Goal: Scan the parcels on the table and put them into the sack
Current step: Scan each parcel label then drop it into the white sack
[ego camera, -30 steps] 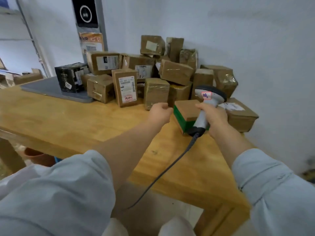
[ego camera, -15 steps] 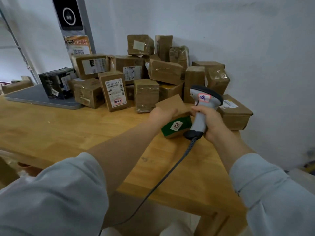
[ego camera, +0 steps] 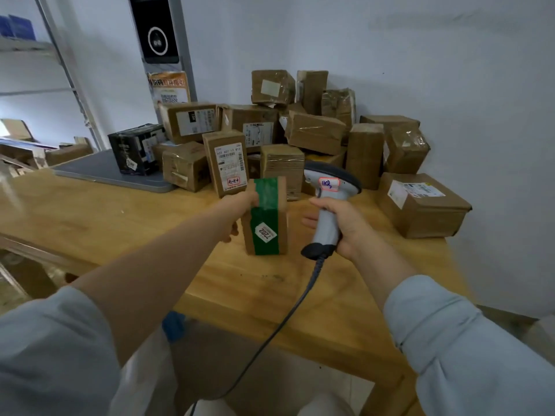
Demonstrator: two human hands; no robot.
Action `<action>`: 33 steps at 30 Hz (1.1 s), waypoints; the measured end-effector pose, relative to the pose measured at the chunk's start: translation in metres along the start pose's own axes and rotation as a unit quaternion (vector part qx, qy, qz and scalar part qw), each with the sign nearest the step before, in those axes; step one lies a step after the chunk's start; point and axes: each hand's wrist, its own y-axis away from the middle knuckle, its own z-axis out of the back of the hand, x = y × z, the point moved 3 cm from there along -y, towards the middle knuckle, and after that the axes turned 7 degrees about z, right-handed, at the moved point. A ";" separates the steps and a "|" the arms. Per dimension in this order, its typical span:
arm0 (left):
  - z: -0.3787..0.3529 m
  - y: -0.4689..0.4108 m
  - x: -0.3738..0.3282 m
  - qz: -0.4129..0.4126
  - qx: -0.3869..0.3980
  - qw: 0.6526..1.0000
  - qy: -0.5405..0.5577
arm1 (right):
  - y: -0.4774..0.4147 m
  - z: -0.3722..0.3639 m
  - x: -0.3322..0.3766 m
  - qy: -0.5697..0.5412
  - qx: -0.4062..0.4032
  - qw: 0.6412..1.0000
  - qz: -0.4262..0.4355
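Left hand point(ego camera: 238, 211) has the green-taped parcel point(ego camera: 265, 219), gripping it from its left side. The fingers point(ego camera: 252, 197) are curled over the upper left edge and the thumb is lower down on the near-left corner. It is a clamp grip, digits close together, not spread.

Parcel orientation: upright, long axis roughly vertical in view, top leaning slightly away from the camera. The green tape band runs along the long axis and wraps over the top end. A white sticker with handwritten digits sits on the tape, on the face toward the camera (looks like 7202, written sideways).

Parcel location: over the front-middle of the wooden table point(ego camera: 105, 223), in front of the parcel pile point(ego camera: 315, 136) and just ahead of a standing labelled box point(ego camera: 226, 168). Can't tell if its bottom end touches the tabletop or is lifted.

Right hand point(ego camera: 350, 228) holds the scanner point(ego camera: 327, 217) by the handle, fingers wrapped tight round it. Can't tell if a finger is on the trigger. The handle is near vertical and the head points away from the person, toward the pile, so the scan window is out of sight. The scanner is just right of the parcel with a narrow gap, not touching. Its cable point(ego camera: 270, 334) hangs off the handle base and runs down past the table's front edge.

Also on the table: a black box point(ego camera: 135, 148) on a grey tray point(ego camera: 99, 171) at the back left, and a low labelled box point(ego camera: 420, 211) on the right near the wall.
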 end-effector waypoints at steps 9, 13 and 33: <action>-0.009 -0.010 -0.028 -0.095 -0.076 0.960 -0.253 | 0.004 -0.025 -0.023 -0.028 -0.002 0.999 -0.038; -0.001 0.009 -0.027 -0.063 -0.097 0.962 -0.247 | 0.009 -0.018 -0.024 -0.033 -0.020 0.999 -0.031; 0.114 0.006 0.034 -0.059 -0.015 0.980 0.192 | 0.045 -0.083 -0.006 0.063 0.088 0.994 -0.006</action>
